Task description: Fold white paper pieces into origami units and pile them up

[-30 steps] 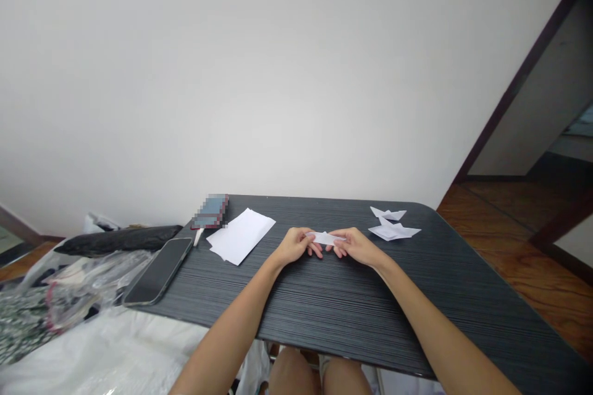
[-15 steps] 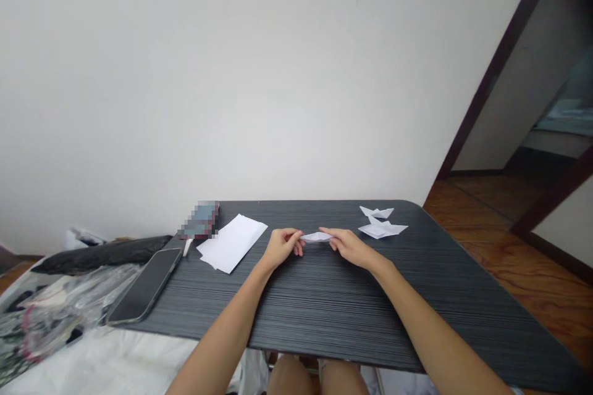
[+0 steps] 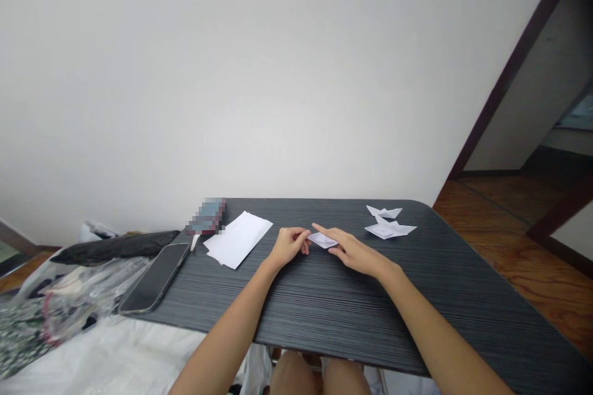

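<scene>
A small folded piece of white paper [image 3: 323, 239] lies between both hands over the dark grey table [image 3: 352, 308]. My left hand [image 3: 288, 245] is curled, pinching the paper's left end. My right hand [image 3: 354, 252] holds the right side, its fingers stretched out along the paper with the thumb under it.
Two finished folded paper shapes [image 3: 389, 226] lie at the table's far right. White sheets [image 3: 238, 238] lie left of my hands, beside a blurred box [image 3: 206, 217]. A phone [image 3: 155, 277] lies at the left edge, near a black umbrella [image 3: 115, 246] and plastic bags [image 3: 55, 296].
The paper piece has tilted and dropped closer to the table. My right fingers have stretched out along it. The left hand keeps its pinch.
</scene>
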